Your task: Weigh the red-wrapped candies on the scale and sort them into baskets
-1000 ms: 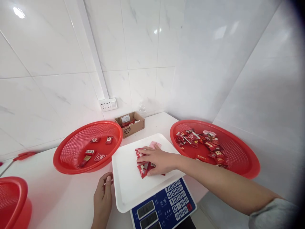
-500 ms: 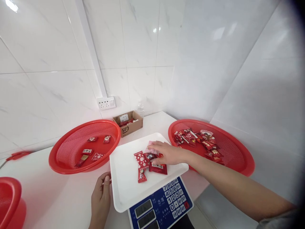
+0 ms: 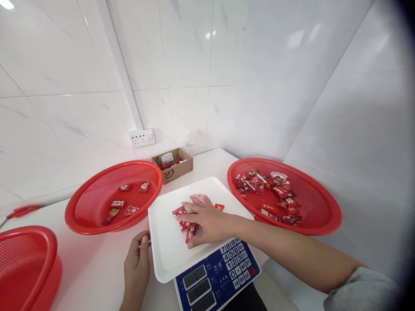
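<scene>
1. Red, white-dotted, glossy packet (image 3: pixel 179 211): lies on the white rectangular plastic tray (image 3: pixel 165 259), partly covered by the right hand (image 3: pixel 214 222).
2. Key relation: packet is directly below the right fingers, which reach in from the right, tips near its left end. Long axis seems to slant from far left to near right, so the fingers cross it at an angle (it's half hidden, so that's a best read).
3. Right fingers: spread wide, thumb out on the near side. Laid over the packets, nothing visibly pinched; can't tell what's under the palm.
4. Small red packet with a printed figure (image 3: pixel 190 234): in the gap between forefinger and thumb. Pale pink packet (image 3: pixel 199 198): just beyond the fingers.
5. Left hand (image 3: pixel 138 265): beside the tray's left edge, well apart from the packets. Fingers curled; can't tell if they grip anything. Right hand is clearly nearer.
6. Surroundings: tray overlaps the blue-panelled electronic scale (image 3: pixel 220 280). Round red perforated plastic basket (image 3: pixel 319 207) holding more packets is right of the tray, on the white surface (image 3: pixel 210 164).
</scene>
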Tool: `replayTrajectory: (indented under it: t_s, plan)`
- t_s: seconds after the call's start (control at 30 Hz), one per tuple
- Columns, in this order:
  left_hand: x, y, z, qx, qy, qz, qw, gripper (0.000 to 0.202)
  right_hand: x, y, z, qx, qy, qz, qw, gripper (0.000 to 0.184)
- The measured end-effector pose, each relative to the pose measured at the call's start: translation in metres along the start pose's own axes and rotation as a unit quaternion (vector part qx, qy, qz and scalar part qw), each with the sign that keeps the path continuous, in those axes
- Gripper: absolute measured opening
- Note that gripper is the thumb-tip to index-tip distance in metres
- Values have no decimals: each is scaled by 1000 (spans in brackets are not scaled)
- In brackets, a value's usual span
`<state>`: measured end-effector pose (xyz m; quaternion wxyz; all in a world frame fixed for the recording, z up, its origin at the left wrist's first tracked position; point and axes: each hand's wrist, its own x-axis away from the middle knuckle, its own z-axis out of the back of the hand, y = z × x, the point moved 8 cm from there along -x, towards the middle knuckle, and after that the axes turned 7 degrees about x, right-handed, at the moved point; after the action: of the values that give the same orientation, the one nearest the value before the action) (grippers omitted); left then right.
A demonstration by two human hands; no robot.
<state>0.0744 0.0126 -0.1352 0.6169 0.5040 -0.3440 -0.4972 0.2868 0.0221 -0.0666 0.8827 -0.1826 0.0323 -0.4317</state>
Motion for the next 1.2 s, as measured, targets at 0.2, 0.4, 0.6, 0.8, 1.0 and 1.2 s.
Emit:
replayTrajectory:
  t_s: [0.2,0.4,0.6,0.8,1.0,1.2]
  plan:
    - [1,1,-1,9,2,7,1000,43,0,1,5,10,51,24,998,59]
    - [4,5,-2,23,9,5,1000,41,28,29,26,-21,99,-57,993,61]
    - [2,0,-2,14,7,-7,1000,42,60,63,28,-9,136,-167,976,45]
    - [-1,-2,-1,7,8,2,1000,43,49,54,17,-49,146,-136,979,39]
    - [1,2,0,1,11,8,1000,40,54,53,26,-93,198,-147,965,32]
    - [1,4,-1,6,8,0,1000,40,75,61,34,-139,252,-169,942,21]
